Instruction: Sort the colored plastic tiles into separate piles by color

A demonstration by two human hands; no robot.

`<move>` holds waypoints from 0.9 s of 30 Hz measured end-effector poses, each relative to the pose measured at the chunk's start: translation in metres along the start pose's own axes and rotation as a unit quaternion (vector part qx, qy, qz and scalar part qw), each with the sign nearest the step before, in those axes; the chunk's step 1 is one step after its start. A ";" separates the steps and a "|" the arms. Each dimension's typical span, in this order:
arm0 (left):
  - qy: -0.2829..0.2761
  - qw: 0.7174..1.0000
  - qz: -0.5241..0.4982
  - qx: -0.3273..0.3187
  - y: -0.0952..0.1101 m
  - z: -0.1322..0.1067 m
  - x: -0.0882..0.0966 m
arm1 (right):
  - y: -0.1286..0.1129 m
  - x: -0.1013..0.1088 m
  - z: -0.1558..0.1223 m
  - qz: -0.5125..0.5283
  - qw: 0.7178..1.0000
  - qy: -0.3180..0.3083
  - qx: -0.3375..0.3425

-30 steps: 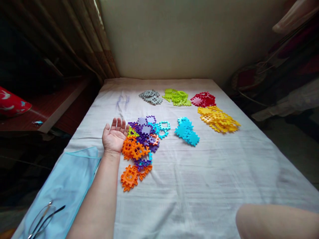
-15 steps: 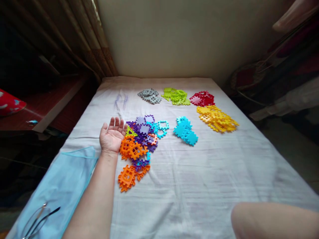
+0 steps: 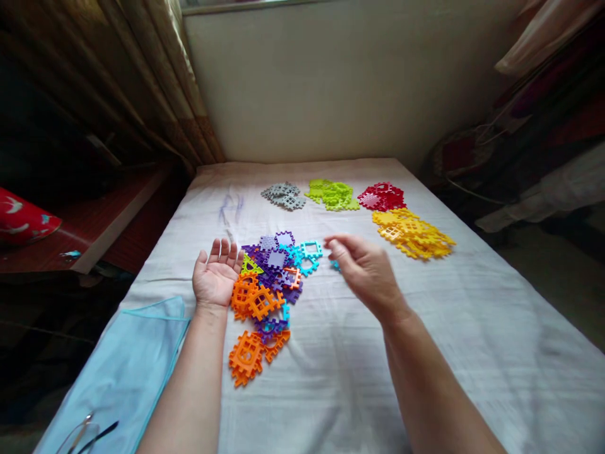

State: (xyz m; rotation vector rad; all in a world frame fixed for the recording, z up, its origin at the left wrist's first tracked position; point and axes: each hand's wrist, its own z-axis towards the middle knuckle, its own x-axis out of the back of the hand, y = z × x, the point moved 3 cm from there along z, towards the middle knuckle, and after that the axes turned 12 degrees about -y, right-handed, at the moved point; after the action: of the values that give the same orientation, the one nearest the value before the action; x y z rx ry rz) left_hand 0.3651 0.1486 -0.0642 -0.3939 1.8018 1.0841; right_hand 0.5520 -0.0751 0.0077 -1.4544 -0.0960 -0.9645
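Note:
My left hand rests palm up on the sheet with its fingers spread, holding nothing. Its fingertips are beside a mixed pile of toothed plastic building tiles: purple tiles, orange tiles, a lime triangle tile and a cyan square frame tile. My right hand is just right of that cyan frame, over the separate cyan tiles, which it mostly covers. Its fingers are loosely bent, with the thumb a little apart, and no tile shows in them.
Sorted heaps of grey tiles, lime tiles, red tiles and yellow tiles lie toward the far side. On the left are a pale blue cloth and glasses. A red patterned object stands on a wooden shelf.
My right hand has come from the lower right edge up over the cyan tiles. My left hand keeps its place by the pile. The view has tilted slightly upward.

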 end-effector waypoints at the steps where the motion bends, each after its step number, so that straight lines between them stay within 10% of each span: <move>1: 0.001 1.000 -0.002 0.001 0.000 0.000 0.000 | -0.002 -0.007 0.000 -0.026 0.999 -0.041 -0.014; 7: -0.013 1.000 0.012 0.002 0.001 0.001 0.001 | -0.010 -0.049 -0.006 -0.208 0.931 -0.270 -0.133; 21: -0.112 0.991 0.068 0.012 0.000 -0.010 -0.014 | 0.016 -0.101 0.002 0.117 0.976 -0.169 -0.070; 27: -0.138 0.989 0.053 0.012 0.002 -0.014 -0.015 | 0.010 -0.077 0.001 -0.022 0.970 -0.230 -0.077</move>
State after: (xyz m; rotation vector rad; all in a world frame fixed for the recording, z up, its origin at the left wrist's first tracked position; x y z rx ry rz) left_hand 0.3631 0.1359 -0.0479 -0.1265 1.6017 1.1284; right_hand 0.5091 -0.0387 -0.0456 -1.8064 -0.4020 -0.6629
